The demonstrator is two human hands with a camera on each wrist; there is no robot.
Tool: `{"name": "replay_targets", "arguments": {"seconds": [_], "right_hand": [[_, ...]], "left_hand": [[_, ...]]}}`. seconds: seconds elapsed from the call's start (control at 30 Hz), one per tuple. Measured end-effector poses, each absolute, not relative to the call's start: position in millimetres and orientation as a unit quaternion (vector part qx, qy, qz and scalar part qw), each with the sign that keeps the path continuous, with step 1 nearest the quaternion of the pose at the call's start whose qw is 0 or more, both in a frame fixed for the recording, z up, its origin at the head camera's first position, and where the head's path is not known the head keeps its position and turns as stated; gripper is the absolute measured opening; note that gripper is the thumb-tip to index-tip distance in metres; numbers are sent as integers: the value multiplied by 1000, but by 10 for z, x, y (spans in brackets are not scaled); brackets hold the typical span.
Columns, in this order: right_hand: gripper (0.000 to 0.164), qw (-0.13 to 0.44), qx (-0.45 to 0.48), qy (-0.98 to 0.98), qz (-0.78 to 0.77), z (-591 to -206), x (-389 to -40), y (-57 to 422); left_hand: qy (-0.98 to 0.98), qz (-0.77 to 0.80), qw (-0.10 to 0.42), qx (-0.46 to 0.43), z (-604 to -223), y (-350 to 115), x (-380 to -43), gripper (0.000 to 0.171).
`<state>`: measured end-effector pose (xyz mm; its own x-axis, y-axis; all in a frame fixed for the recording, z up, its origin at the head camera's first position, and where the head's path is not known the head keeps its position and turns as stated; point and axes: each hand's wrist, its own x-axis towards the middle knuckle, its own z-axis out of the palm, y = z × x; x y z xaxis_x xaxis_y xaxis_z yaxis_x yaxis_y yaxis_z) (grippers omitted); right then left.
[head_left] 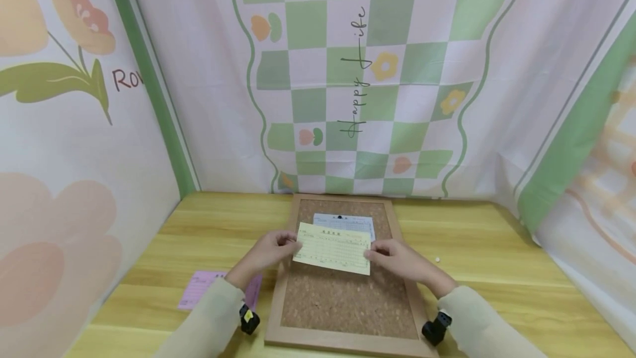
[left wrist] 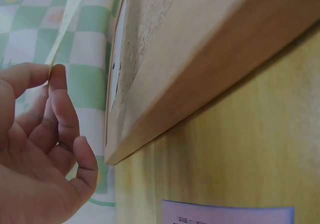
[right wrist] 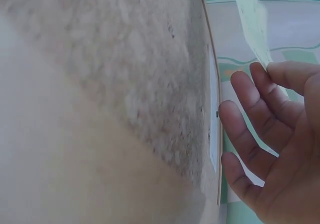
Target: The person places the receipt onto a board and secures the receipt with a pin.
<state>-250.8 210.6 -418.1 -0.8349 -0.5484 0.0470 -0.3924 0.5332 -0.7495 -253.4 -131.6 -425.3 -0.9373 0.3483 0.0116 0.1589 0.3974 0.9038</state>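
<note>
A yellow printed form (head_left: 332, 250) is held up over a wood-framed cork board (head_left: 348, 303). My left hand (head_left: 274, 250) pinches its left edge between thumb and forefinger. On the opposite edge my right hand (head_left: 397, 258) pinches it the same way, its other fingers spread loosely in the right wrist view. Behind the yellow form a blue printed form (head_left: 348, 220) lies on the upper part of the board, with a black pin (head_left: 340, 217) at its top; the yellow form hides its lower part.
A pink printed form (head_left: 201, 286) lies on the wooden table (head_left: 149, 269) left of the board, partly under my left forearm. Right of the board is a small white bit (head_left: 438, 259). A patterned curtain (head_left: 348, 70) hangs behind the table.
</note>
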Motion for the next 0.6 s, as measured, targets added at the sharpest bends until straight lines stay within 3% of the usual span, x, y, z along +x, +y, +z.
{"name": "replay_targets", "arguments": {"seconds": [0.6], "right_hand": [[34, 110, -252, 889, -367, -4124, -2497, 2205]], "left_hand": [[850, 498, 84, 152, -4267, -1290, -2559, 26]]}}
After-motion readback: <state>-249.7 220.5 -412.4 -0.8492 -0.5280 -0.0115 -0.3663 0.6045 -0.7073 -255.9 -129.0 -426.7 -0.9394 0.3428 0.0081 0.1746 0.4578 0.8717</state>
